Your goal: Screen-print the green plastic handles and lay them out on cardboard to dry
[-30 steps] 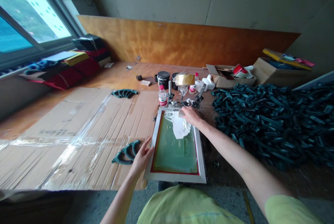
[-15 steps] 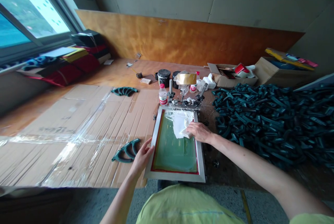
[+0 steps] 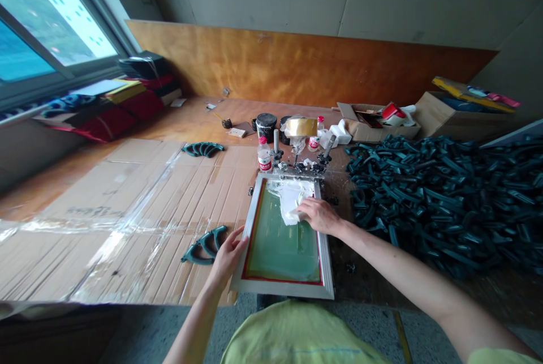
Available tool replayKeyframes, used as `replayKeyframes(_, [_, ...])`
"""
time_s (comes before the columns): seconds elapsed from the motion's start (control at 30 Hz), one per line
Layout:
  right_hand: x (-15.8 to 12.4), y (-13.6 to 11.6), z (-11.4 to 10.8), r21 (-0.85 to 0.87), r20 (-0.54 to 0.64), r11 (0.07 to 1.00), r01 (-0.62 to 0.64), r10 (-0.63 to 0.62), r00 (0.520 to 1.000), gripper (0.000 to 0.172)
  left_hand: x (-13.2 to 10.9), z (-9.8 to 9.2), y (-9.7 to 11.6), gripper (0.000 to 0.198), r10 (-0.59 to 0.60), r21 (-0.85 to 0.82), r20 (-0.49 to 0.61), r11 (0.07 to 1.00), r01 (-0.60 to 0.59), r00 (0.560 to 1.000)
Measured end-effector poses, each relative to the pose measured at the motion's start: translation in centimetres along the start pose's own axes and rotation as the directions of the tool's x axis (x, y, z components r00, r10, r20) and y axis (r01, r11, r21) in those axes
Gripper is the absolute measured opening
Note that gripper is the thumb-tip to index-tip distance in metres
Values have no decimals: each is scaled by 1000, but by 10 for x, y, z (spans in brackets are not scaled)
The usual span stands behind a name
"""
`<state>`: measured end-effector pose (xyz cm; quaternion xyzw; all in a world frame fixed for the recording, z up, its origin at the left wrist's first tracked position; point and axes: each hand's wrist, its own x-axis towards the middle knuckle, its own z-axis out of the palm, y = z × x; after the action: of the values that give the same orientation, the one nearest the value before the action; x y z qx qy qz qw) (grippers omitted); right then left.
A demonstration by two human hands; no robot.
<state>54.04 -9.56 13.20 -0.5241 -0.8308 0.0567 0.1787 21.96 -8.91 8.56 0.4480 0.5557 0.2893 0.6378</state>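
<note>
A printing screen (image 3: 254,214) with a silver frame, red border and green mesh lies in front of me, clamped at its far end. White ink (image 3: 289,201) is smeared over the upper mesh. My right hand (image 3: 319,215) is closed on a small white squeegee block (image 3: 300,216) pressed to the mesh at the ink's lower edge. My left hand (image 3: 228,255) grips the frame's left edge near its front corner. Dark green curved plastic parts (image 3: 205,245) lie just left of that hand.
A large heap of dark green plastic parts (image 3: 449,200) fills the right side. Behind the screen stand small bottles (image 3: 264,156), a black tub (image 3: 266,124) and open cardboard boxes (image 3: 373,126). Taped cardboard sheets (image 3: 110,217) cover the left; another set of green parts (image 3: 202,149) lies there.
My right hand has drawn the block from the top of the screen down toward me over the white ink. My left hand stays on the frame's left edge.
</note>
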Motion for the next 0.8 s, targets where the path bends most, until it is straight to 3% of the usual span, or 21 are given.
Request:
replayKeyframes(0.17, [64, 26, -27, 105, -42, 944, -312, 318, 947, 54, -18, -1, 33, 82, -6, -26, 9, 1000, 6, 1000])
replayKeyframes(0.27, [78, 44, -44, 66, -103, 912, -406, 411, 906, 60, -25, -5, 63, 75, 12, -56, 20, 998, -11, 1000])
replayKeyframes(0.33, [67, 59, -54, 57, -217, 884, -464, 465, 858, 50, -24, -6, 84, 67, 51, -70, 10, 996, -50, 999])
replayKeyframes(0.4, [45, 73, -57, 94, -311, 822, -562, 561, 768, 35, -19, -3, 107, 63, 129, -125, -10, 984, -129, 992])
replayKeyframes(0.47, [18, 81, -49, 140, -303, 754, -642, 650, 697, 26, -9, 5, 131, 58, 267, -228, -43, 936, -270, 963])
replayKeyframes(0.5, [5, 80, -40, 151, -268, 737, -659, 672, 690, 24, -4, 10, 143, 56, 335, -271, -60, 901, -338, 940])
replayKeyframes(0.57, [-15, 71, -16, 164, -184, 747, -645, 665, 724, 22, 8, 20, 168, 53, 431, -306, -67, 849, -430, 900])
replayKeyframes(0.67, [-28, 48, 19, 139, -81, 836, -531, 544, 835, 37, 21, 29, 197, 53, 474, -296, -18, 839, -457, 880])
replayKeyframes(0.73, [-28, 36, 32, 80, -14, 891, -447, 449, 893, 47, 24, 31, 201, 52, 484, -320, -52, 820, -474, 874])
replayKeyframes(0.8, [-24, 27, 33, 26, 37, 907, -420, 419, 907, 37, 21, 35, 187, 51, 447, -358, -122, 813, -459, 886])
